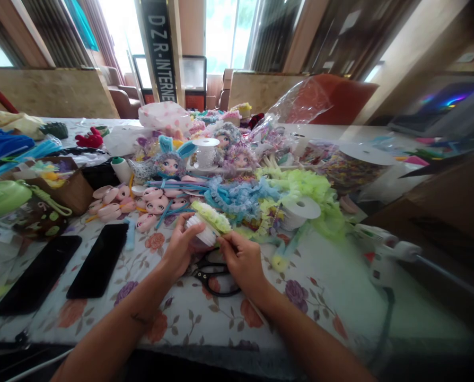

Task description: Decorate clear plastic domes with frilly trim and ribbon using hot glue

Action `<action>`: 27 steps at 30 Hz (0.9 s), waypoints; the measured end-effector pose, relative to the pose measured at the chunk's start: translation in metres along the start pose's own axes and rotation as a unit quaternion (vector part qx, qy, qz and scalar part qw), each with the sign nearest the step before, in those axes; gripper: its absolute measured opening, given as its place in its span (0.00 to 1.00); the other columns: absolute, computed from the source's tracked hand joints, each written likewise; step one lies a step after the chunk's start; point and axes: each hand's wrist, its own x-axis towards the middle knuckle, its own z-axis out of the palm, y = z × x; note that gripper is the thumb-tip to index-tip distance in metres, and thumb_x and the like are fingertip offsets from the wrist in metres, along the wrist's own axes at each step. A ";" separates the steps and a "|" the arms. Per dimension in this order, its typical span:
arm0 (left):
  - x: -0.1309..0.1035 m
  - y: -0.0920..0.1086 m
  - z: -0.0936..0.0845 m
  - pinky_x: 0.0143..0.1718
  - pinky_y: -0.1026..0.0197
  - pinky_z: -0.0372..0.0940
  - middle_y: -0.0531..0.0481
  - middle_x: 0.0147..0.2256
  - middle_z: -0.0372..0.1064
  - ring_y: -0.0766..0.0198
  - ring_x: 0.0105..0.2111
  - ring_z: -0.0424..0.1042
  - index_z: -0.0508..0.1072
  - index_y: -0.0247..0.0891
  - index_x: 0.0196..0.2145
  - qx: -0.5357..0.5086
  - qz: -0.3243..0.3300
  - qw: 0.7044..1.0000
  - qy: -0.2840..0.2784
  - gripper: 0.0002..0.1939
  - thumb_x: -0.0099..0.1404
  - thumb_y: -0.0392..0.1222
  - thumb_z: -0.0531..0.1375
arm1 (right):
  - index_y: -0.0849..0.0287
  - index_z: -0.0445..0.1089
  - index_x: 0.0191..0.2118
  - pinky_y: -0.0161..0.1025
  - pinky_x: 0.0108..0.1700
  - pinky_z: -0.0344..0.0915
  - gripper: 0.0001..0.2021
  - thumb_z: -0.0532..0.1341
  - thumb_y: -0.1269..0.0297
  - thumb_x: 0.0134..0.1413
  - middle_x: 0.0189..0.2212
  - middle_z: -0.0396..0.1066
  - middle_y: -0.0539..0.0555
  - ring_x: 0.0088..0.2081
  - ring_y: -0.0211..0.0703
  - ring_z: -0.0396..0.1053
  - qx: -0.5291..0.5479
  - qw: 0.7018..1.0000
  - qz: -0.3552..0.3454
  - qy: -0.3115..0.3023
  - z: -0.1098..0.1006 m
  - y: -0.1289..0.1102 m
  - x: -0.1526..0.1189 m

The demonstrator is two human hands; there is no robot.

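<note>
Left hand (183,241), its thumb laid across the white side, grips a frilled piece (211,216) with a pale green edge; the right hand (240,254) pinches the lower right end of the same piece between closed fingertips. The frilled piece is held above the flowered tabletop (189,318). Shown from left to right: two black phones (97,261), lying left of the frilled piece; doll heads (156,205), clustered just left of it; black-handled scissors (215,274), below it and partly hidden by the right hand; a white spool (304,207), right of it; a glue gun (384,260), well to its right.
</note>
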 end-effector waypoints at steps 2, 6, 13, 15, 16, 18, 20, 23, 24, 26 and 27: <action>0.000 0.000 -0.001 0.27 0.58 0.74 0.50 0.39 0.70 0.63 0.31 0.73 0.61 0.42 0.44 -0.005 -0.012 1.000 -0.012 0.23 0.55 0.45 0.67 | 0.58 0.68 0.23 0.32 0.26 0.57 0.13 0.59 0.63 0.59 0.16 0.67 0.48 0.20 0.35 0.63 0.025 0.999 0.023 -0.002 0.000 0.000 0.001; 0.000 0.001 -0.001 0.27 0.57 0.75 0.48 0.39 0.71 0.61 0.32 0.74 0.62 0.42 0.43 -0.012 -0.038 0.999 -0.014 0.20 0.57 0.45 0.65 | 0.58 0.68 0.22 0.32 0.25 0.58 0.14 0.60 0.62 0.57 0.15 0.66 0.47 0.18 0.35 0.63 0.082 0.994 0.075 -0.008 0.001 -0.002 0.003; 0.002 0.001 -0.001 0.29 0.56 0.76 0.46 0.38 0.72 0.60 0.33 0.75 0.67 0.38 0.44 -0.039 -0.077 0.996 -0.007 0.17 0.59 0.44 0.63 | 0.58 0.68 0.22 0.32 0.24 0.61 0.13 0.62 0.60 0.56 0.16 0.69 0.48 0.18 0.36 0.65 0.164 0.977 0.133 -0.003 0.002 -0.005 0.004; 0.003 0.001 -0.002 0.29 0.56 0.76 0.46 0.39 0.73 0.59 0.34 0.75 0.68 0.37 0.45 -0.050 -0.081 0.995 -0.004 0.15 0.61 0.44 0.62 | 0.58 0.68 0.22 0.32 0.23 0.61 0.13 0.62 0.60 0.56 0.16 0.68 0.48 0.18 0.36 0.65 0.163 0.977 0.139 -0.003 0.002 -0.004 0.004; 0.003 0.002 -0.002 0.29 0.56 0.76 0.45 0.39 0.74 0.59 0.34 0.75 0.69 0.36 0.45 -0.056 -0.085 0.995 -0.003 0.15 0.62 0.44 0.61 | 0.59 0.69 0.22 0.32 0.23 0.61 0.14 0.62 0.59 0.56 0.16 0.68 0.48 0.18 0.36 0.65 0.162 0.976 0.142 -0.004 0.002 -0.003 0.004; 0.003 0.003 -0.002 0.29 0.57 0.76 0.44 0.38 0.74 0.59 0.33 0.76 0.70 0.35 0.45 -0.070 -0.103 0.992 -0.006 0.13 0.64 0.44 0.59 | 0.58 0.69 0.22 0.32 0.23 0.61 0.14 0.62 0.59 0.56 0.16 0.68 0.48 0.18 0.36 0.65 0.167 0.975 0.148 -0.005 0.003 -0.001 0.004; 0.003 0.005 -0.001 0.30 0.57 0.76 0.44 0.37 0.75 0.60 0.33 0.76 0.71 0.34 0.44 -0.086 -0.123 0.989 -0.008 0.13 0.65 0.44 0.58 | 0.58 0.69 0.23 0.33 0.23 0.62 0.13 0.62 0.59 0.56 0.16 0.69 0.48 0.18 0.37 0.66 0.175 0.972 0.154 -0.009 0.004 0.000 0.004; 0.003 0.006 0.000 0.30 0.57 0.76 0.44 0.36 0.76 0.60 0.31 0.76 0.72 0.34 0.44 -0.110 -0.145 0.983 -0.003 0.13 0.65 0.44 0.58 | 0.58 0.70 0.23 0.33 0.24 0.62 0.13 0.62 0.58 0.55 0.17 0.69 0.48 0.19 0.37 0.66 0.177 0.971 0.157 -0.008 0.003 -0.001 0.004; 0.003 0.007 0.000 0.29 0.57 0.76 0.44 0.36 0.76 0.60 0.31 0.76 0.72 0.34 0.44 -0.116 -0.150 0.982 -0.002 0.13 0.65 0.44 0.58 | 0.58 0.70 0.24 0.34 0.24 0.62 0.13 0.62 0.58 0.55 0.17 0.69 0.48 0.19 0.37 0.66 0.177 0.971 0.159 -0.006 0.003 -0.001 0.004; 0.003 0.008 0.000 0.28 0.57 0.76 0.44 0.36 0.76 0.60 0.31 0.76 0.73 0.33 0.43 -0.126 -0.155 0.980 -0.006 0.14 0.65 0.44 0.58 | 0.58 0.70 0.23 0.34 0.23 0.61 0.13 0.63 0.58 0.54 0.16 0.68 0.48 0.19 0.37 0.65 0.180 0.970 0.165 -0.002 0.002 -0.003 0.004; 0.003 0.008 0.000 0.27 0.57 0.76 0.44 0.36 0.76 0.59 0.31 0.76 0.73 0.32 0.43 -0.129 -0.155 0.979 -0.008 0.14 0.65 0.44 0.58 | 0.58 0.70 0.23 0.34 0.23 0.61 0.13 0.63 0.58 0.54 0.16 0.68 0.48 0.18 0.37 0.65 0.186 0.967 0.172 -0.002 0.001 -0.004 0.004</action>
